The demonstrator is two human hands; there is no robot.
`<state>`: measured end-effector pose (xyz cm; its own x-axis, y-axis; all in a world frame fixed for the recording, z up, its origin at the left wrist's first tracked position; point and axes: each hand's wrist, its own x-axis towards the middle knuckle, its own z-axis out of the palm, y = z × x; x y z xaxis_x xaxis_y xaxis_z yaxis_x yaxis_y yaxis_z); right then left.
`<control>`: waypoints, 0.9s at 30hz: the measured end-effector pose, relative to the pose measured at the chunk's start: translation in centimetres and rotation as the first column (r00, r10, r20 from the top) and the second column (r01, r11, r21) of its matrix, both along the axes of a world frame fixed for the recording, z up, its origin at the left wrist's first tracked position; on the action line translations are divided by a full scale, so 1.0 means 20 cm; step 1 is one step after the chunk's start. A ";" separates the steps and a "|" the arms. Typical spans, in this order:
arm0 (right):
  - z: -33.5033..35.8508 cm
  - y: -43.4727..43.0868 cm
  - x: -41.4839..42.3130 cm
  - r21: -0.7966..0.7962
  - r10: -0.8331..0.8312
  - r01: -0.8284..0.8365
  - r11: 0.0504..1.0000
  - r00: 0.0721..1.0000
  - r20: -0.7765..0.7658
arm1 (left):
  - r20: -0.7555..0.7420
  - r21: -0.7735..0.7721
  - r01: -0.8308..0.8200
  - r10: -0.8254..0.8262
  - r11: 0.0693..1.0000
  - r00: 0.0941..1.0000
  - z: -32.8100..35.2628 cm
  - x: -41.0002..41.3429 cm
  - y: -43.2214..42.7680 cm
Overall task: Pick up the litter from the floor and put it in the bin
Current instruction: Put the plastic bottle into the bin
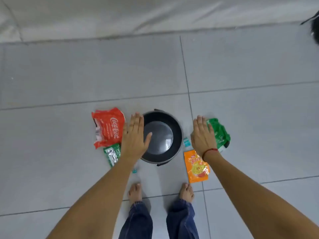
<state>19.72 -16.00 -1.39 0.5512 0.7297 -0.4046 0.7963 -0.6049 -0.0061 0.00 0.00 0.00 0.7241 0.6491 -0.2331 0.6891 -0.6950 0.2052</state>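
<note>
A round dark bin (177,135) stands on the grey tiled floor, and nothing shows inside it. Left of it lie a red Coca-Cola wrapper (107,127) and a small green and silver packet (112,154). On the bin's right side are a crumpled green bag (220,132), an orange snack pouch (196,167) and a small teal scrap (186,142). Another tiny teal scrap (134,170) sits near my left foot. My left hand (134,137) hovers flat and open over the bin's left rim. My right hand (203,135) is flat and open beside the green bag. Both hold nothing.
My bare feet (135,190) and jeans legs stand just behind the bin. A white cloth or mattress edge (120,18) runs along the far side of the floor. A dark object (315,26) shows at the top right corner.
</note>
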 end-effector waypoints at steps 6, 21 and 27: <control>-0.88 -0.12 0.06 -0.241 -0.059 0.031 0.970 0.992 -0.109 | -0.008 0.040 -0.058 0.058 0.998 0.998 -0.72 -0.09 0.08; -1.32 -0.25 -0.07 -0.410 0.158 -0.212 0.887 0.974 -0.161 | 0.035 0.080 -0.167 0.164 0.983 0.986 -0.92 -0.12 0.04; -0.71 -0.39 -0.31 -0.566 -0.141 -0.349 0.747 0.749 -0.647 | -0.068 0.053 -0.158 0.161 0.986 0.985 -0.85 -0.10 0.04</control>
